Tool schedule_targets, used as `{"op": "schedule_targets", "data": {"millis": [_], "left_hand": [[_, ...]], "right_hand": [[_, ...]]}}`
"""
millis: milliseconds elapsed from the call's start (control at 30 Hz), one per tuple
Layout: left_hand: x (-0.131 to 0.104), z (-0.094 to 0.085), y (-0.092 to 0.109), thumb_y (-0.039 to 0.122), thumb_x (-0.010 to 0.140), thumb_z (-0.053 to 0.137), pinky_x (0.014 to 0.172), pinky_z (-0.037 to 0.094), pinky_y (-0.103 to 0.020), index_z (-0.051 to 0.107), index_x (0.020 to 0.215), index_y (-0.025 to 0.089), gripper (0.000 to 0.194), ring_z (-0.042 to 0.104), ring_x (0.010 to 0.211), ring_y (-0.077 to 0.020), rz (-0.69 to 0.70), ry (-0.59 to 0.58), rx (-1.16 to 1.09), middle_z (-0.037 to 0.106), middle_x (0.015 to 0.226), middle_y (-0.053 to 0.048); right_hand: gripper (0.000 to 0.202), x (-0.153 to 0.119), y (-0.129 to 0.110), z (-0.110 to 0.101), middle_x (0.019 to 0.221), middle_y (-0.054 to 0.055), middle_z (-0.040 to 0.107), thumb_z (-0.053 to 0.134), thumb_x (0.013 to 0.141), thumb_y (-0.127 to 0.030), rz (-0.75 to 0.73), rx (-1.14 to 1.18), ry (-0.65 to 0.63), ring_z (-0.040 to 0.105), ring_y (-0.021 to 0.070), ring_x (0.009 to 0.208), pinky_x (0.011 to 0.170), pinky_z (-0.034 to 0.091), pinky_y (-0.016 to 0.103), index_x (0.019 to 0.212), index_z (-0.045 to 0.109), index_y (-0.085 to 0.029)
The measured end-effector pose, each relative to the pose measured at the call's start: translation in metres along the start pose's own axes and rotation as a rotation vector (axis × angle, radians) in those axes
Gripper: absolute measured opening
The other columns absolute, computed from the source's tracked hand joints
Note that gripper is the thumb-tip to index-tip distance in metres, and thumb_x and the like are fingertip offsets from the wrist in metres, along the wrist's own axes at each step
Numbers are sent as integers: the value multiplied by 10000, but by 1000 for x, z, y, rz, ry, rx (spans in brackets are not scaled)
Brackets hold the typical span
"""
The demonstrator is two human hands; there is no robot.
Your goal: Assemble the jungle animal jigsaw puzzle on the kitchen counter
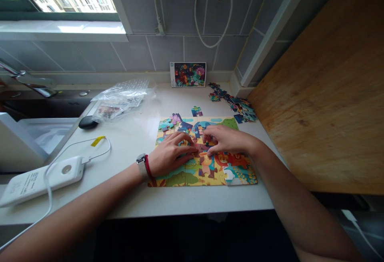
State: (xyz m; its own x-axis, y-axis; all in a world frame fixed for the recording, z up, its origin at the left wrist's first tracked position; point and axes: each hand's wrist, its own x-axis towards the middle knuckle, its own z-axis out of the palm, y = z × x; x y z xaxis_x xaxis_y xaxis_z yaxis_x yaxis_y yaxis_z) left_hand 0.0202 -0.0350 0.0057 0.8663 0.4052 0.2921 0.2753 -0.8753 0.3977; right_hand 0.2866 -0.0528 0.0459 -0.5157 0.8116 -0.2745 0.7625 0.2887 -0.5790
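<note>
A colourful jigsaw puzzle (186, 179) with animals on a yellow ground lies assembled on the white counter, under both hands. My left hand (172, 152) rests palm down on its middle, fingers stretched out to the right. Just across from it, my right hand (225, 139) is bent over the puzzle, thumb and fingers curled about a dark puzzle piece (206, 145) that is partly hidden. Several loose pieces (171, 122) lie on the puzzle's upper left part. One single piece (197, 111) sits just beyond the top edge.
A picture card (188, 75) leans on the back wall. Several dark pieces (237, 104) are heaped at the back right, near a wooden panel (324, 106). To the left are a clear plastic bag (126, 96), a black mouse-like object (88, 122), a white power bank (45, 180) with cable, and a sink.
</note>
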Motion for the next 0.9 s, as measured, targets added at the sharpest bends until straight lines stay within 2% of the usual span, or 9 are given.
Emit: {"op": "schedule_targets", "data": {"millis": [267,500,667,767,833,900], "left_hand": [[-1,-8,-7,456,1000,652,980,482,-439,763,1147,275,259,589,1094,-266,-21,-34,3,645,1149,-85],[0,-10,-8,455,984,680,934,485,-404,784,1112,266,251,605,1026,-246,-21,-23,2,647,1102,-85],[0,-9,-9,441,984,682,943,488,-401,789,1107,264,240,608,1020,-243,-17,-11,-3,651,1081,-86],[-1,-8,-10,438,982,686,943,490,-399,789,1109,265,238,613,1018,-241,-2,11,-6,657,1074,-84],[-1,-8,-10,440,988,677,926,490,-390,790,1100,267,235,615,1007,-236,12,27,-9,661,1073,-81],[-1,-8,-11,444,993,669,915,487,-386,788,1105,271,237,613,997,-233,22,35,-8,661,1076,-81]], "right_hand": [[307,-1,-5,-3,958,27,646,895,753,-285,14,3,-12,577,183,842,710,406,268,917,654,-189],[283,-4,-2,-8,967,37,674,883,757,-262,77,-20,15,588,186,856,726,415,269,933,673,-191],[241,-4,-1,-9,847,13,662,855,771,-289,98,27,10,580,170,771,670,399,262,878,662,-193],[229,-8,6,-17,763,4,644,780,840,-386,136,70,88,562,157,692,636,390,263,879,667,-191],[256,-14,13,-25,734,12,639,715,883,-435,192,75,180,551,157,668,616,377,267,852,662,-186],[291,-20,21,-33,723,21,634,682,895,-467,261,63,220,546,163,668,601,359,272,832,657,-184]]}}
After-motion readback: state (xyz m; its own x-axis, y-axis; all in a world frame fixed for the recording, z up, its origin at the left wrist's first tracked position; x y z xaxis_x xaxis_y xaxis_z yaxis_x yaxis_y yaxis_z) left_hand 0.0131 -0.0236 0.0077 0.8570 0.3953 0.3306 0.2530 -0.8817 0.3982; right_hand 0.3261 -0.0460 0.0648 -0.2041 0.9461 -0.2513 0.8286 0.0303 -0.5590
